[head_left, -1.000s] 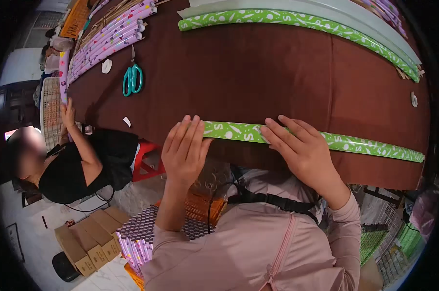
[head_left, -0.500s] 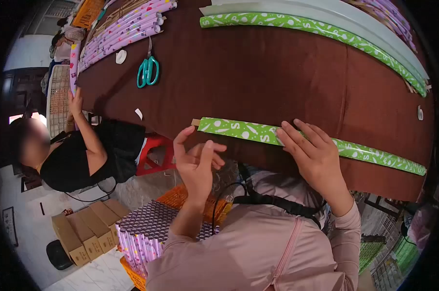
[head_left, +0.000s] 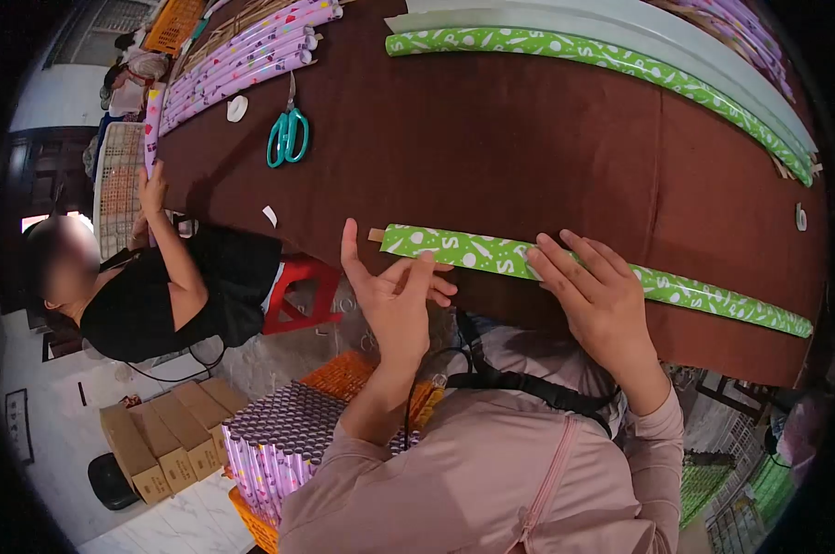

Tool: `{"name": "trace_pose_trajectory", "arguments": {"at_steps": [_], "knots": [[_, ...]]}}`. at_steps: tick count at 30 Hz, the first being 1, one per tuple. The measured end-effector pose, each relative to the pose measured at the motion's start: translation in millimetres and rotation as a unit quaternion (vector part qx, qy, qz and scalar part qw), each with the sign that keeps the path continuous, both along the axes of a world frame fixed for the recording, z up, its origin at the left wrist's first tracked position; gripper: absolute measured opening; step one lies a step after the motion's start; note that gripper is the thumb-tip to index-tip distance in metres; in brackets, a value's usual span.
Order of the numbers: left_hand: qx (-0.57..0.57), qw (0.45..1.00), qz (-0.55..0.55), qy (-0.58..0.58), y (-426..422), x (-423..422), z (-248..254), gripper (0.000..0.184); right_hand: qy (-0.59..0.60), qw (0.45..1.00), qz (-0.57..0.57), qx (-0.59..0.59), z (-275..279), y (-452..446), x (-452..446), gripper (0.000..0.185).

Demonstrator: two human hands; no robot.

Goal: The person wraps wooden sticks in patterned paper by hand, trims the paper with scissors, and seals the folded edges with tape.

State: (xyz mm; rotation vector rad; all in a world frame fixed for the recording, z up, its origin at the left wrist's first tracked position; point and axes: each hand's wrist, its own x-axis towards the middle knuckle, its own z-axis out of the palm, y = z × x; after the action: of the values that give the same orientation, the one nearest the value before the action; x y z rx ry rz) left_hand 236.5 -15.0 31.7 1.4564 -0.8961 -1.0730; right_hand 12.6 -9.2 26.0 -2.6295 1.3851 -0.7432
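A green patterned roll [head_left: 473,251] lies along the near edge of the brown table [head_left: 491,138], and a brown strip [head_left: 376,234] sticks out of its left end. My right hand [head_left: 591,282] rests on the roll's middle with its fingers stretched out flat. Near the left end, my left hand [head_left: 394,291] has its fingers apart, the index pointing up and the thumb at the roll's lower edge. Nothing is held in it. Teal scissors [head_left: 288,138] and a white tape roll [head_left: 237,109] lie farther left.
Another green roll [head_left: 565,46] lies beside pale sheets at the back. Purple rolls [head_left: 251,69] are stacked at the back left. A co-worker [head_left: 150,295] at the left holds a purple roll. A crate of purple rolls [head_left: 270,452] and cardboard boxes [head_left: 163,443] stand below.
My left hand has lifted off the roll's left end, its fingers spreading, then moved slightly right. The brown strip has come into view. My right hand stays on the roll; the view has shifted.
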Motion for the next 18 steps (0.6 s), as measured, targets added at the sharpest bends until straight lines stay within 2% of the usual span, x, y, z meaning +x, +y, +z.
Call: {"name": "trace_pose_trajectory", "arguments": {"at_steps": [3,5,6,7,8,10,11,13,18], "knots": [[0.01,1.0,0.02,-0.009,3,9,0,0.073,-0.004,1.0,0.001,-0.003,-3,-1,0,0.044],[-0.053,0.998,0.013,-0.015,11,20,-8,0.059,-0.002,1.0,-0.005,-0.012,-4,-3,1,0.044],[-0.114,0.988,-0.005,-0.105,18,17,-17,0.049,-0.003,1.0,-0.004,-0.011,-3,-3,1,0.044],[-0.174,0.965,-0.023,-0.193,19,11,-16,0.04,0.005,1.0,-0.004,-0.001,-2,-3,1,0.044],[-0.279,0.876,-0.122,-0.373,16,14,-9,0.029,0.013,1.0,-0.002,0.009,-1,-4,1,0.044],[-0.349,0.785,-0.157,-0.487,4,-11,4,0.028,0.012,1.0,0.0,0.005,-3,-5,0,0.044],[-0.308,0.792,-0.197,-0.488,2,-21,6,0.033,0.01,1.0,-0.001,0.001,-4,-5,0,0.044],[-0.297,0.803,-0.22,-0.468,-7,-38,0,0.035,0.01,1.0,0.003,-0.001,-5,-6,-1,0.044],[-0.248,0.782,-0.258,-0.51,-9,-47,-5,0.041,0.013,1.0,0.004,-0.005,-7,-7,-2,0.044]]}}
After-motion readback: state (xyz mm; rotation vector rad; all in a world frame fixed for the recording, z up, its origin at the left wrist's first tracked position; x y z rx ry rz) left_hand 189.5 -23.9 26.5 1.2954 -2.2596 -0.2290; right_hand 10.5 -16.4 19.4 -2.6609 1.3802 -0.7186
